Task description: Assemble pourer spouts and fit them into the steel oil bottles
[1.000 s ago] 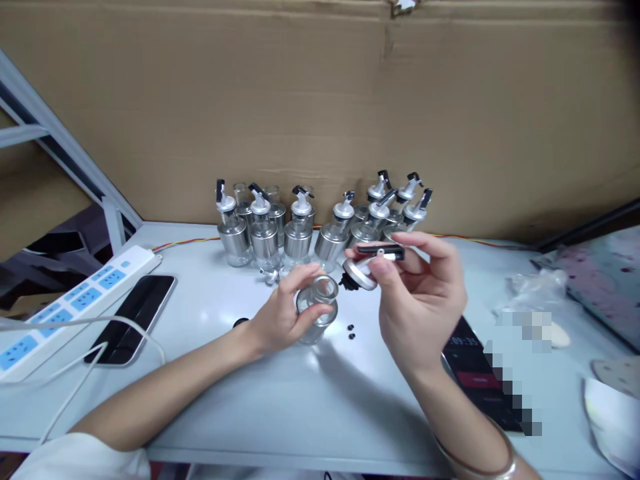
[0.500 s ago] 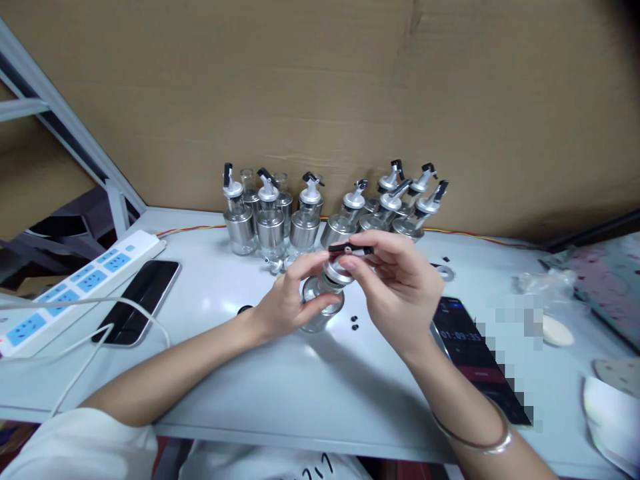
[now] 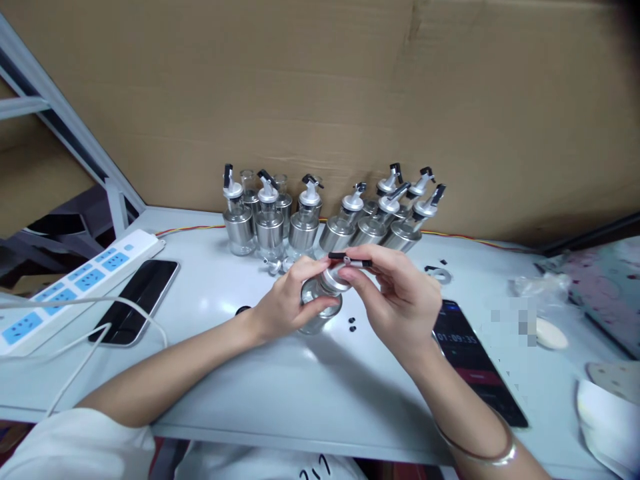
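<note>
My left hand (image 3: 287, 297) is wrapped around the neck of a glass oil bottle (image 3: 316, 325), which stands tilted a little on the table. On its mouth sits a silver pourer cap (image 3: 334, 280) with a black-ended flip lever (image 3: 345, 260) across the top. The thumb and forefinger of my right hand (image 3: 400, 293) pinch that lever at the spout. Two small black plugs (image 3: 352, 324) lie just right of the bottle. Behind my hands stand several steel-banded oil bottles (image 3: 270, 230) with like pourers, and a loose silver pourer piece (image 3: 273, 267) lies before them.
A white power strip (image 3: 75, 293) and a dark phone (image 3: 135, 303) lie left, with white cables over them. On the right are a phone showing a timer (image 3: 475, 363), a grey ring (image 3: 440, 275), a plastic bag (image 3: 543, 285) and a pale oval piece (image 3: 551, 333). Cardboard (image 3: 320, 87) stands behind.
The lever has tipped slightly, and the pourer cap with my right hand sits a little lower in view. My left hand keeps its hold on the bottle.
</note>
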Demonstrator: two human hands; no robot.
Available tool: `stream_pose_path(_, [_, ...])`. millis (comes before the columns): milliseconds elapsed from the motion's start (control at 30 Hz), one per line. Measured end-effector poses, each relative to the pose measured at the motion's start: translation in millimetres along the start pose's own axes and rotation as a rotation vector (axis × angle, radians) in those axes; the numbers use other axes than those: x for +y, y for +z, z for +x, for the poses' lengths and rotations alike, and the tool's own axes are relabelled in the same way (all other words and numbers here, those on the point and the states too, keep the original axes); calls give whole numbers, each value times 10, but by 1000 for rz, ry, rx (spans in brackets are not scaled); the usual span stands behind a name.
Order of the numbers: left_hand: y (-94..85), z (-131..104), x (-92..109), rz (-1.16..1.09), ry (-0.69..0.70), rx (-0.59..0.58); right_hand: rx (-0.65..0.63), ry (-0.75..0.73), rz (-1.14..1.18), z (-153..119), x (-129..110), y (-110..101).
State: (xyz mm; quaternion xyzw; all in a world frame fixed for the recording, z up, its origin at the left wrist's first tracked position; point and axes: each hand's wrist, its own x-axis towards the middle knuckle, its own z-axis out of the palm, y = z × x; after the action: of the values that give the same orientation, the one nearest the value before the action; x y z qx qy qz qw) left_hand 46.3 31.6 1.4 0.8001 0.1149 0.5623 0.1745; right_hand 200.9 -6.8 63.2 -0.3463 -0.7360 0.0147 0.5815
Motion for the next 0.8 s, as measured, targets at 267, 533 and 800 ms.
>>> stream_pose_path(267, [39,0,-22,-63,31,43,-86,-92,-75,0,-56,-1])
stream_pose_path(533, [19,11,-24,-74,12,31,-190,-17,-18,-30,-60,-17])
stream_pose_path(800, [92,537,-48,-51,-255,-4,-24,225,79,-223,125,-54])
